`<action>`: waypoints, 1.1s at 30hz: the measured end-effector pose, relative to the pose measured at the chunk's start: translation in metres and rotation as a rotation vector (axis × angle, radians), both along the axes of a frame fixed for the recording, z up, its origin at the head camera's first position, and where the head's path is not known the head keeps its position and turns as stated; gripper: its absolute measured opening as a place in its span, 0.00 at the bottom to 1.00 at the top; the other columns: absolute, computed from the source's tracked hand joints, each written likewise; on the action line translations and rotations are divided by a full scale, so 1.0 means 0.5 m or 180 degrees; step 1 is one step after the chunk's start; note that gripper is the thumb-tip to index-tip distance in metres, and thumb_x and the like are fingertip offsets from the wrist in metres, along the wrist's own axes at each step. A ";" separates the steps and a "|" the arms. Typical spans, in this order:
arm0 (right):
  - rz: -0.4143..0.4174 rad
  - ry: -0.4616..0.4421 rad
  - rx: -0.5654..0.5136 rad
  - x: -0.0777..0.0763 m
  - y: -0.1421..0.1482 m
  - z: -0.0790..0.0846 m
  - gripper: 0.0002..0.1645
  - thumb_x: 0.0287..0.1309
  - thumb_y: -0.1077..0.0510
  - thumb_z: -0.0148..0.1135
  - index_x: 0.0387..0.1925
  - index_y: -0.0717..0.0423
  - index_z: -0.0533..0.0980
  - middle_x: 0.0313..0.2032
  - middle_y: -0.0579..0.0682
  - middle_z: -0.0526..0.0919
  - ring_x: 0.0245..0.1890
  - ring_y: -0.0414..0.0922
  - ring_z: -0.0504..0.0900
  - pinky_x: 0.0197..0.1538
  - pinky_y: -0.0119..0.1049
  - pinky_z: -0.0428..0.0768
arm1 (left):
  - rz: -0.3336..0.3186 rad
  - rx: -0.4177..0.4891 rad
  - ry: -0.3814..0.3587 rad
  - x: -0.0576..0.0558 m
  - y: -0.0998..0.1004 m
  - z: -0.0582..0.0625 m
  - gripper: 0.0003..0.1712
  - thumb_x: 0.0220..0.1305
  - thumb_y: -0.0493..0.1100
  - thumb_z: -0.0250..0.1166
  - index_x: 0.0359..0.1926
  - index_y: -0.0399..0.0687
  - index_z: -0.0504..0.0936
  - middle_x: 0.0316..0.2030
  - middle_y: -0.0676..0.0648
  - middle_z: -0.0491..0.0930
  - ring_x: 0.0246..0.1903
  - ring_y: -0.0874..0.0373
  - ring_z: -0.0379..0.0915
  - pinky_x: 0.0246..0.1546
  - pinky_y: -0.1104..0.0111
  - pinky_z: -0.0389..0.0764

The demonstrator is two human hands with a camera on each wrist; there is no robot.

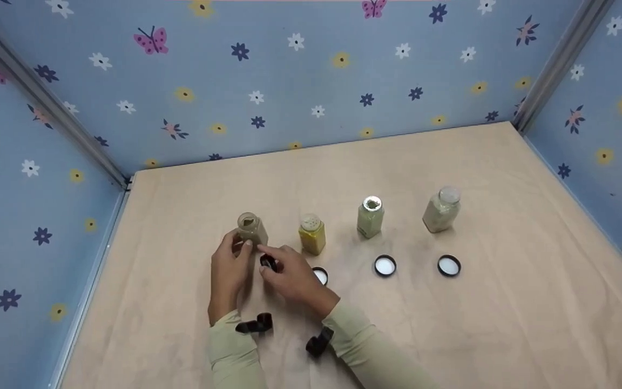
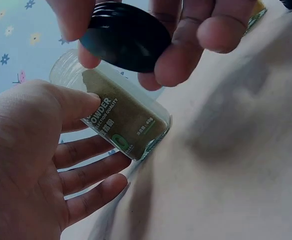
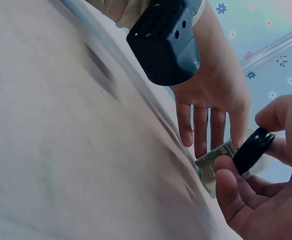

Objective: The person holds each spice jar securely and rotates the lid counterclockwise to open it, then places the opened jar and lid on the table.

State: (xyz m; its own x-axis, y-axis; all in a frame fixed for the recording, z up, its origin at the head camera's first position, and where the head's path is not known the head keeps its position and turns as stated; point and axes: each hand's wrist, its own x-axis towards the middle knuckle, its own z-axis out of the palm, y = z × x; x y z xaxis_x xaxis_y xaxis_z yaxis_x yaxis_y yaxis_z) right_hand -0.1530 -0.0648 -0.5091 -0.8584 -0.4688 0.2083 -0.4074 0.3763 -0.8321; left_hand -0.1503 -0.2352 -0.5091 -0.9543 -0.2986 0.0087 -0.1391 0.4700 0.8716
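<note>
My left hand holds a small glass spice jar around its side, thumb across the label. Brown powder partly fills the jar, and "POWDER" can be read on it in the left wrist view. Its mouth is uncovered. Close in front of the jar, my right hand pinches a black screw lid between thumb and fingers. The same lid shows its ridged edge in the right wrist view, off the jar's mouth.
To the right stand a yellow spice jar with a shaker top, a green one with a silver rim and a pale green one. Black lids with white insides lie before them, one partly behind my right hand. Patterned walls enclose the table.
</note>
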 end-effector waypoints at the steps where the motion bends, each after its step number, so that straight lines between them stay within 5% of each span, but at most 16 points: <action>1: -0.0006 -0.0009 0.0015 0.000 0.000 0.000 0.28 0.64 0.55 0.62 0.66 0.54 0.75 0.45 0.51 0.81 0.41 0.41 0.76 0.44 0.34 0.76 | 0.0005 -0.0001 -0.0005 0.000 0.000 0.001 0.26 0.75 0.47 0.57 0.70 0.49 0.69 0.63 0.42 0.74 0.60 0.47 0.72 0.61 0.52 0.72; 9: -0.0059 -0.0068 0.0113 0.003 0.002 0.001 0.29 0.59 0.55 0.68 0.61 0.59 0.77 0.50 0.53 0.82 0.49 0.43 0.78 0.53 0.35 0.77 | 0.0002 0.0014 -0.0052 0.000 -0.001 0.000 0.26 0.75 0.47 0.57 0.71 0.50 0.69 0.63 0.42 0.74 0.61 0.48 0.72 0.62 0.53 0.71; 24: 0.0240 0.0595 0.0727 0.008 0.005 -0.008 0.28 0.58 0.54 0.70 0.59 0.59 0.77 0.53 0.51 0.82 0.54 0.45 0.80 0.57 0.35 0.76 | -0.0032 -0.0015 -0.0044 -0.002 0.001 -0.006 0.27 0.75 0.47 0.57 0.71 0.50 0.69 0.63 0.44 0.74 0.60 0.49 0.73 0.62 0.56 0.72; 33: 0.0263 0.0868 0.1162 0.017 -0.001 -0.004 0.26 0.53 0.53 0.71 0.55 0.53 0.80 0.46 0.47 0.83 0.42 0.46 0.78 0.44 0.36 0.78 | 0.0020 -0.0024 -0.0092 0.000 -0.004 -0.006 0.27 0.74 0.48 0.57 0.71 0.53 0.69 0.63 0.45 0.74 0.60 0.50 0.73 0.62 0.55 0.72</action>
State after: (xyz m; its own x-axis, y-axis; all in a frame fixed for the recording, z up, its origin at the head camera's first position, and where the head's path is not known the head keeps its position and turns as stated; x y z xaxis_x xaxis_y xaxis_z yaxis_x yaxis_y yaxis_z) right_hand -0.1443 -0.0654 -0.5113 -0.7519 -0.6179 0.2298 -0.6339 0.5819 -0.5094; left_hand -0.1503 -0.2370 -0.5121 -0.9524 -0.3046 -0.0166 -0.1672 0.4755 0.8637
